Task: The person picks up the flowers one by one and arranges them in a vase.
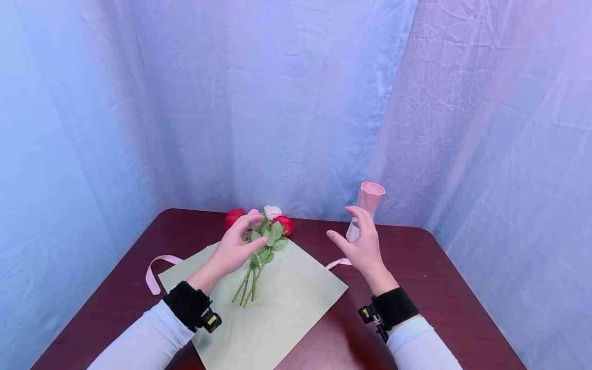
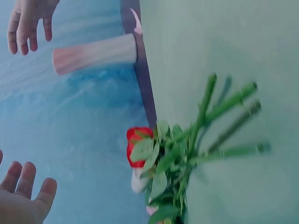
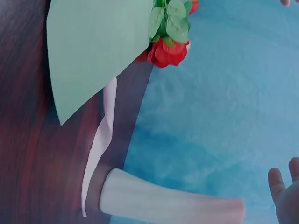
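Observation:
My left hand (image 1: 231, 247) hovers above a small bunch of roses (image 1: 274, 235), thumb and fingers apart and nothing between them. The blooms are red, white and pink, and the bare green stems (image 2: 229, 109) point toward me. Beneath the bunch lies a pale green sheet of wrapping paper (image 1: 296, 298), turned cornerwise. On the other side my right hand (image 1: 364, 245) is held in the air with its fingers spread, also holding nothing. It overlaps a pink and white vase (image 1: 371, 195) in the head view; the right wrist view shows the vase (image 3: 163, 198) apart from the fingers.
A pink ribbon runs under the paper; its left end (image 1: 152, 277) and right end (image 1: 339, 262) stick out. The dark wooden table (image 1: 444, 298) has curtains (image 1: 277, 103) behind it and along both sides. The vase stands near the back edge.

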Demonstrator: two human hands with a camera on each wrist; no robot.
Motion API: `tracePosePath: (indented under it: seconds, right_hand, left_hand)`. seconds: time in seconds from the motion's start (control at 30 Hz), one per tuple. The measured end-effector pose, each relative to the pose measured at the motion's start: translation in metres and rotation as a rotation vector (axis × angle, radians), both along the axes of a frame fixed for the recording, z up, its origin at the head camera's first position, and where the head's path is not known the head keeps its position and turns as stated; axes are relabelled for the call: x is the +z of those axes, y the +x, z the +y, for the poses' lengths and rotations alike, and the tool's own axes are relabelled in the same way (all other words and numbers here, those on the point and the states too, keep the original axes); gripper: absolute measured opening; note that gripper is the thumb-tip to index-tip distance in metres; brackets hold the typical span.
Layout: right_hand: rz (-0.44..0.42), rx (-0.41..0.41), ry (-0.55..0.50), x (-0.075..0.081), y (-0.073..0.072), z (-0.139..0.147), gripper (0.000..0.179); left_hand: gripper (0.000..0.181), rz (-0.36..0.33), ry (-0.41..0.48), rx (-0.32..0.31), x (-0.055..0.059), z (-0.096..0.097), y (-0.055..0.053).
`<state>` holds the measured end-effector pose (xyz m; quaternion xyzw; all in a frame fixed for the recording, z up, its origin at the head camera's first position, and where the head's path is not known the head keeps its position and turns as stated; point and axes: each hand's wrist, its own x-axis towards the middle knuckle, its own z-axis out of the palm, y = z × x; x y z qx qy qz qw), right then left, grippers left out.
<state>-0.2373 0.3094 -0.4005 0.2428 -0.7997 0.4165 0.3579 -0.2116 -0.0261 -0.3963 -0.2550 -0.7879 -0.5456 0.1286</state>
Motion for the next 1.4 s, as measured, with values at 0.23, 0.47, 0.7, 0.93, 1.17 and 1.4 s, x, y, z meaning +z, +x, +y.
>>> tracePosePath:
  seconds: [0.23, 0.47, 0.7, 0.93, 1.17, 1.4]
  right_hand:
    - [-0.042, -0.073, -0.168, -0.006, -0.009, 0.018, 0.070]
    - [-0.147, -0.177, -0.298, -0.013, -0.021, 0.034, 0.069]
    - [-0.210, -0.301, -0.358, -0.018, -0.031, 0.048, 0.071]
    - [-0.245, -0.330, -0.432, -0.015, -0.042, 0.056, 0.079]
    - [-0.338, -0.325, -0.457, -0.013, -0.054, 0.059, 0.088]
    - [-0.419, -0.320, -0.468, -0.010, -0.062, 0.062, 0.096]
  left_hand:
    - [0.053, -0.104, 0.075, -0.013, -0.005, 0.026, -0.001]
    - [0.056, -0.159, 0.166, -0.048, -0.014, 0.049, -0.004]
    - [0.056, -0.200, 0.245, -0.050, -0.025, 0.069, -0.004]
    - [0.056, -0.225, 0.281, -0.058, -0.031, 0.091, -0.004]
    - [0.056, -0.266, 0.327, -0.048, -0.040, 0.110, -0.006]
    - [0.055, -0.327, 0.358, -0.016, -0.042, 0.122, -0.003]
